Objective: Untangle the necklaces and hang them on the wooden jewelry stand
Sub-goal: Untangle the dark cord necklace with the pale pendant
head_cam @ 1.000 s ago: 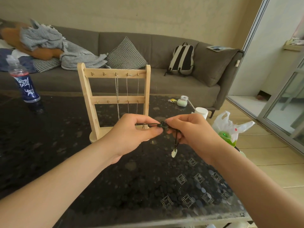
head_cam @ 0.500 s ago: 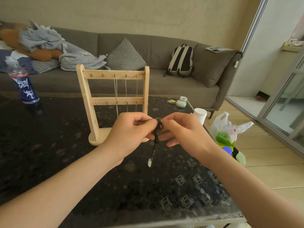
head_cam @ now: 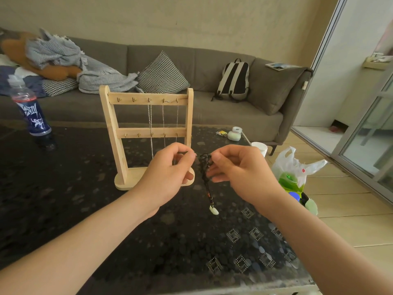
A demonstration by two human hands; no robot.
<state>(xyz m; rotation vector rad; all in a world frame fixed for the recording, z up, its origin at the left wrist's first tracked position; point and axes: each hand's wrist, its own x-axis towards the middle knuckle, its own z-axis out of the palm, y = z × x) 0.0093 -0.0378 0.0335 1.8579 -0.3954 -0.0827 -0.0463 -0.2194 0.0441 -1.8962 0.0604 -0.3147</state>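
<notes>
A wooden jewelry stand [head_cam: 146,133] with two rows of small hooks stands on the dark table, with thin silver chains [head_cam: 150,124] hanging from its top row. In front of it I hold a tangled black cord necklace [head_cam: 204,167] in the air. My left hand [head_cam: 168,177] pinches one end of the cord, and my right hand [head_cam: 238,171] pinches the knotted bunch from the other side. A pale pendant [head_cam: 214,210] dangles below on the cord, just above the table.
The dark patterned glass table [head_cam: 106,220] holds a blue drink bottle [head_cam: 32,113] at the far left and a small white jar [head_cam: 234,134] at the far right. A white cup [head_cam: 259,147] and plastic bag [head_cam: 297,171] sit beyond the right edge. A grey sofa [head_cam: 212,107] is behind.
The pendant has dropped lower as the cord loosened. My hands have drawn slightly apart, with the knotted bunch now hanging between them.
</notes>
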